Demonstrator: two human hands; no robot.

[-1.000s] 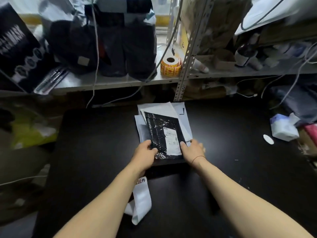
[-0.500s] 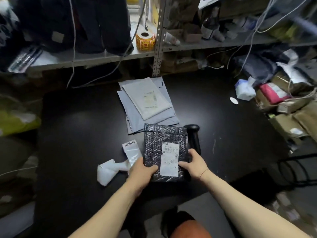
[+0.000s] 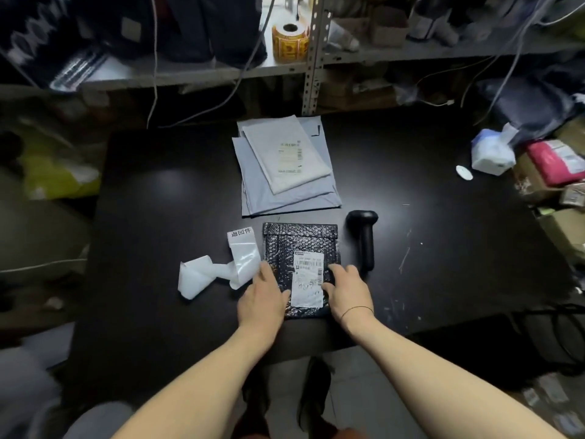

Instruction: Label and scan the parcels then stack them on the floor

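Our bare forearms reach forward; left hand (image 3: 262, 299) and right hand (image 3: 346, 293) sit palms-down, side by side, fingers relaxed, pretty straight.

— Where's the black parcel (image 3: 300, 248)?
— Flat on the worktop (image 3: 158, 217), white label (image 3: 308, 277) facing up. The left hand (image 3: 262, 299) rests on its nine o'clock edge, the right hand (image 3: 346, 293) on its three o'clock edge, fingers fairly straight.
— And around it?
— The scanner (image 3: 364, 239) lies just beside it at two o'clock, grey mailers (image 3: 285, 172) are stacked at twelve, and a curled backing strip (image 3: 218, 267) sits at nine.
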